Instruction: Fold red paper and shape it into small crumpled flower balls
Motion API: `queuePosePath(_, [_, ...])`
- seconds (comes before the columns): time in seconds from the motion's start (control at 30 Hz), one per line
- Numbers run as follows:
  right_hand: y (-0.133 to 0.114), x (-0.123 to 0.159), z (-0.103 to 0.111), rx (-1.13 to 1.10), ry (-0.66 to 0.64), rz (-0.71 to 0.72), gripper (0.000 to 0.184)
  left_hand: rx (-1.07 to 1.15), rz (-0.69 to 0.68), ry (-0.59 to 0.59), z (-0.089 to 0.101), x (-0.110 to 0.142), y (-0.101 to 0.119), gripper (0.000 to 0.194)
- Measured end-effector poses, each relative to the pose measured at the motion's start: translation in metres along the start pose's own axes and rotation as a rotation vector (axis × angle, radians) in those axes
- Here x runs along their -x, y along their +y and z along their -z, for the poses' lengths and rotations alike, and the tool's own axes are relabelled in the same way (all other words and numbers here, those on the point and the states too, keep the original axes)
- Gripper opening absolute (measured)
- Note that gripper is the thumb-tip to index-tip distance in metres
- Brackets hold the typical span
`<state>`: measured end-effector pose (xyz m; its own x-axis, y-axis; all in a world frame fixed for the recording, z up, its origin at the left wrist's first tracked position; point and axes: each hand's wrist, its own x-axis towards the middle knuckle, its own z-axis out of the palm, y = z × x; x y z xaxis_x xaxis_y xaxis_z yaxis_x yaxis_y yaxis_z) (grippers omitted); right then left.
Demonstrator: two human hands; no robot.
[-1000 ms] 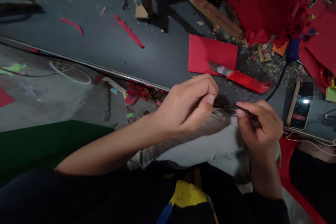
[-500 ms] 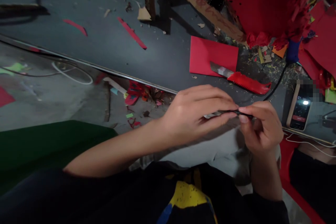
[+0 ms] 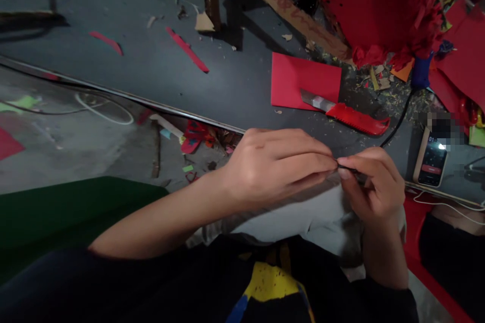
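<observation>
With my right hand point(image 3: 373, 181) I pinch a thin dark piece point(image 3: 346, 167) between thumb and fingertips, in front of me by the near edge of the desk point(image 3: 227, 86). My left hand point(image 3: 280, 161) closes on its other end; the fingers cover that part, so I cannot tell its full length or what it is. Just beyond my hands lies a red cutter point(image 3: 358, 118), its blade resting over a red card point(image 3: 299, 81). A black cord point(image 3: 399, 121) runs from a blue handle point(image 3: 421, 73) and goes out of sight near my right hand. To the right, a phone point(image 3: 432, 156) lies near the edge, its upper part lost under a pixelated patch. Farther off, a big red paper shape point(image 3: 371, 5) is cut off by the top of my view, beside a cardboard strip point(image 3: 288, 5) whose scrawled writing I cannot read. At the far right, I see only part of a person point(image 3: 452, 247) in black.
</observation>
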<state>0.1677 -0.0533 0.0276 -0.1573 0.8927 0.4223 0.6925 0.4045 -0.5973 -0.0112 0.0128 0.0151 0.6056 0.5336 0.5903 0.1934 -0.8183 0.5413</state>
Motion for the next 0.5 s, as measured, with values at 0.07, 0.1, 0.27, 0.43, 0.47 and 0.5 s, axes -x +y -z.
queuePosePath(0.07, [-0.0006,0.0,-0.0001,0.002,-0.003,-0.001,0.014,0.014,0.014,-0.004,0.0007,0.0018,0.001,0.007])
queuePosePath(0.1, [-0.0007,0.0001,-0.0003,0.003,0.0,-0.002,0.014,0.019,0.022,-0.006,0.0008,0.0028,0.0017,0.007])
queuePosePath(0.27, [-0.0001,0.0013,-0.0008,-0.002,0.012,-0.008,0.015,0.016,0.041,-0.006,-0.0004,0.0052,0.0039,0.008])
queuePosePath(0.43, [-0.0011,0.0,0.0,-0.015,0.002,-0.018,0.015,0.04,0.002,0.014,-0.0019,0.0023,0.0005,0.01])
queuePosePath(0.47, [-0.0013,-0.0004,0.0001,-0.022,0.003,-0.015,0.015,0.064,0.003,0.01,-0.0021,0.0018,-0.0002,0.01])
queuePosePath(0.5, [-0.0015,-0.0006,0.0002,-0.029,0.004,-0.013,0.016,0.088,0.016,0.006,-0.0024,0.0017,-0.0008,0.011])
